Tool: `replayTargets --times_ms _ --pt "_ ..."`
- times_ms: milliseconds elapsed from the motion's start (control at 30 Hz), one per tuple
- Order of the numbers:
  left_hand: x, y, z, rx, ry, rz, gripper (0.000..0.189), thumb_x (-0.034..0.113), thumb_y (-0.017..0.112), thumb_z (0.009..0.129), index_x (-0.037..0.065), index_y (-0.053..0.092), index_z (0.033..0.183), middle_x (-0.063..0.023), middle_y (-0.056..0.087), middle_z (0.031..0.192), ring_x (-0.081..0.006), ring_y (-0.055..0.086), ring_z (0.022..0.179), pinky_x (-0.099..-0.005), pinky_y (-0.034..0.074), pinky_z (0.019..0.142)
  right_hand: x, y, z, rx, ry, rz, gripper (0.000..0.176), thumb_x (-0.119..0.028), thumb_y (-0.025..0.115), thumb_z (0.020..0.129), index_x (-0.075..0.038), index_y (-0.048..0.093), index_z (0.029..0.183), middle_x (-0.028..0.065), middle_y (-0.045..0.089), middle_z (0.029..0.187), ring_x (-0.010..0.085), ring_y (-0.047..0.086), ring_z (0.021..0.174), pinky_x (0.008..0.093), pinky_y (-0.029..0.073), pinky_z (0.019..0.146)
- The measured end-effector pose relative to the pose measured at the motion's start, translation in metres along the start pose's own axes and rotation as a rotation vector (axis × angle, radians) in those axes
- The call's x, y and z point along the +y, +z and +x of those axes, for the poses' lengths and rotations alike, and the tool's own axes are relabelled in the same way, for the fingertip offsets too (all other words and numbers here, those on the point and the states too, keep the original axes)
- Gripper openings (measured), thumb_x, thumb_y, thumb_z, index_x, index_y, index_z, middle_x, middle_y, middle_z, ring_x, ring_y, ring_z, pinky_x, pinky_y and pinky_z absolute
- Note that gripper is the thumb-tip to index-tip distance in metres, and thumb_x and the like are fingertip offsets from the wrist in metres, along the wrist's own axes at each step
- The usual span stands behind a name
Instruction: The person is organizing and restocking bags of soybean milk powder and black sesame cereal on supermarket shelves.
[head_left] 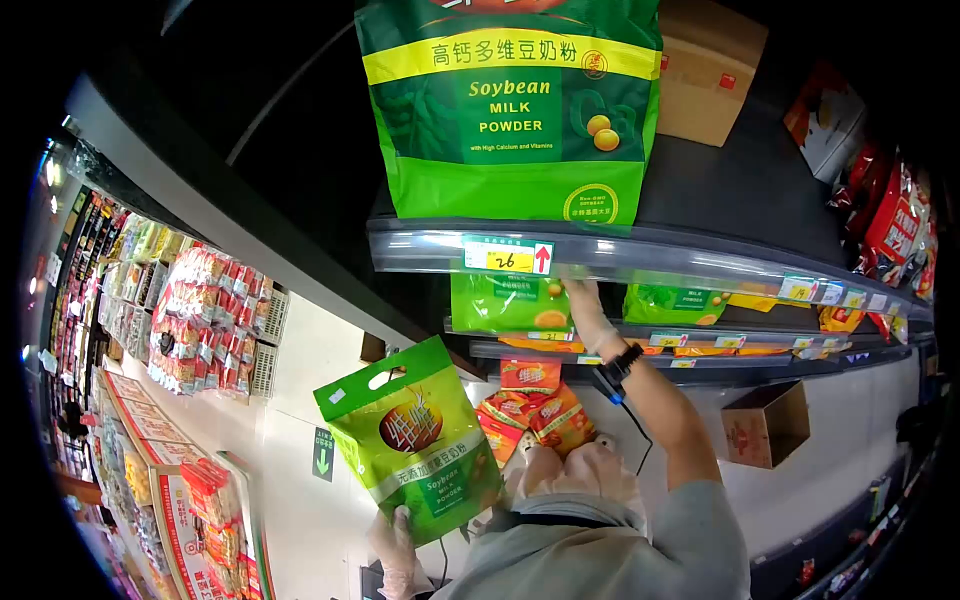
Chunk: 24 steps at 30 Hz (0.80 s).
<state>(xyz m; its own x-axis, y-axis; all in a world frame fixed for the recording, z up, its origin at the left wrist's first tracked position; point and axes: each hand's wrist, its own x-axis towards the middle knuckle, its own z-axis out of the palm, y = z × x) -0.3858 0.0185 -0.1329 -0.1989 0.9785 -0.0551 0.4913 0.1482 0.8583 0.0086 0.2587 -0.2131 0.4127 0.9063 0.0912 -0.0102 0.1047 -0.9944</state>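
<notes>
My left hand [397, 552], in a clear glove, grips the lower left edge of a light green bag of soybean milk powder [422, 440], which is tilted in front of my body. My right hand [590, 318], also gloved and with a black band on the wrist, reaches to the shelf below the top one. It is beside a green bag [508, 303] standing there; its fingertips are hidden under the shelf edge. A large green soybean milk powder bag [512, 120] stands on the top shelf, above a price tag [508, 260] reading 26.
An open cardboard box [766, 424] sits on the floor at the right. Orange-red packets [545, 415] lie near my feet. A brown carton [708, 75] and red bags [893, 225] are on the top shelf. Racks of packaged goods [210, 320] stand across the aisle.
</notes>
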Motion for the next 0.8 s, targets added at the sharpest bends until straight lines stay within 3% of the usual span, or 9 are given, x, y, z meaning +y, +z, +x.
replayTargets --times_ms 167,233,267,300,367,467,633,700,800 --pt "-0.004 -0.004 0.003 -0.034 -0.029 0.116 0.024 0.019 0.053 0.088 -0.002 0.058 0.1 -0.0187 0.062 0.08 -0.0274 0.06 0.072 -0.0337 0.046 0.066 -0.052 -0.039 -0.057 -0.061 0.185 0.19 0.039 -0.031 0.053 0.091 0.0 0.054 0.113 0.0047 0.058 0.105 0.0105 0.051 0.095 0.0258 0.039 0.084" --pt "-0.013 -0.007 0.005 -0.043 -0.029 0.164 0.023 0.019 0.053 0.087 0.0 0.058 0.099 -0.0184 0.062 0.082 -0.0293 0.06 0.074 -0.0352 0.046 0.066 -0.063 -0.063 -0.078 -0.033 0.216 -0.031 0.039 -0.031 0.054 0.09 0.0 0.053 0.113 0.0052 0.06 0.101 0.0108 0.054 0.087 0.0277 0.043 0.079" --pt "-0.002 -0.011 0.009 -0.111 -0.078 0.141 0.023 0.01 0.052 0.09 -0.008 0.056 0.104 -0.0057 0.063 0.087 -0.0097 0.052 0.078 -0.024 0.044 0.072 -0.051 -0.083 -0.085 -0.065 0.243 -0.114 0.038 -0.031 0.054 0.09 0.0 0.054 0.112 0.0056 0.06 0.098 0.0119 0.055 0.083 0.0298 0.044 0.076" --pt "-0.003 -0.01 0.01 -0.088 -0.098 0.112 0.023 0.01 0.052 0.09 -0.008 0.057 0.103 -0.0056 0.063 0.085 -0.0097 0.052 0.077 -0.0245 0.044 0.071 -0.039 -0.101 -0.093 -0.096 0.272 -0.199 0.038 -0.03 0.055 0.089 0.001 0.054 0.11 0.0061 0.06 0.095 0.013 0.057 0.079 0.0319 0.046 0.073" --pt "-0.005 -0.011 0.017 -0.115 -0.066 0.225 0.022 0.01 0.053 0.089 -0.007 0.058 0.102 -0.0062 0.063 0.082 -0.0099 0.052 0.076 -0.025 0.044 0.07 -0.055 -0.116 -0.114 -0.077 0.343 -0.207 0.035 -0.027 0.058 0.087 0.002 0.054 0.107 0.011 0.062 0.093 0.0225 0.061 0.073 0.0358 0.048 0.07" --pt "0.006 -0.003 0.026 -0.109 0.068 0.186 0.023 0.012 0.054 0.089 -0.006 0.058 0.102 -0.0072 0.062 0.078 -0.0098 0.051 0.072 -0.0253 0.044 0.067 -0.051 -0.153 -0.15 -0.173 0.142 -0.629 0.033 -0.023 0.061 0.083 0.002 0.056 0.104 0.0199 0.06 0.093 0.0371 0.058 0.085 0.0391 0.046 0.073" --pt "0.053 0.029 0.045 -0.197 0.033 -0.112 0.023 0.016 0.052 0.091 -0.005 0.057 0.099 -0.0034 0.06 0.084 -0.0097 0.049 0.075 -0.0234 0.042 0.068 -0.06 -0.193 -0.208 -0.118 0.186 -0.773 0.03 -0.024 0.061 0.082 0.002 0.057 0.097 0.0195 0.059 0.089 0.0356 0.057 0.081 0.0408 0.045 0.072" --pt "0.054 0.045 0.06 -0.262 0.011 -0.255 0.023 0.016 0.051 0.092 -0.004 0.056 0.102 -0.0021 0.059 0.089 -0.0097 0.049 0.079 -0.0234 0.041 0.072 -0.057 -0.209 -0.234 -0.039 0.228 -0.956 0.028 -0.012 0.06 0.084 0.003 0.055 0.107 0.0164 0.06 0.096 0.0172 0.062 0.072 0.0268 0.051 0.057" --pt "0.022 0.077 0.094 -0.266 0.137 -0.277 0.02 0.012 0.051 0.091 -0.006 0.055 0.099 -0.0026 0.057 0.083 -0.0083 0.047 0.075 -0.0224 0.04 0.069 -0.058 -0.212 -0.266 0.199 0.306 -0.788 0.024 -0.012 0.06 0.085 0.003 0.056 0.102 0.0136 0.059 0.09 0.0167 0.06 0.068 0.0276 0.049 0.057"
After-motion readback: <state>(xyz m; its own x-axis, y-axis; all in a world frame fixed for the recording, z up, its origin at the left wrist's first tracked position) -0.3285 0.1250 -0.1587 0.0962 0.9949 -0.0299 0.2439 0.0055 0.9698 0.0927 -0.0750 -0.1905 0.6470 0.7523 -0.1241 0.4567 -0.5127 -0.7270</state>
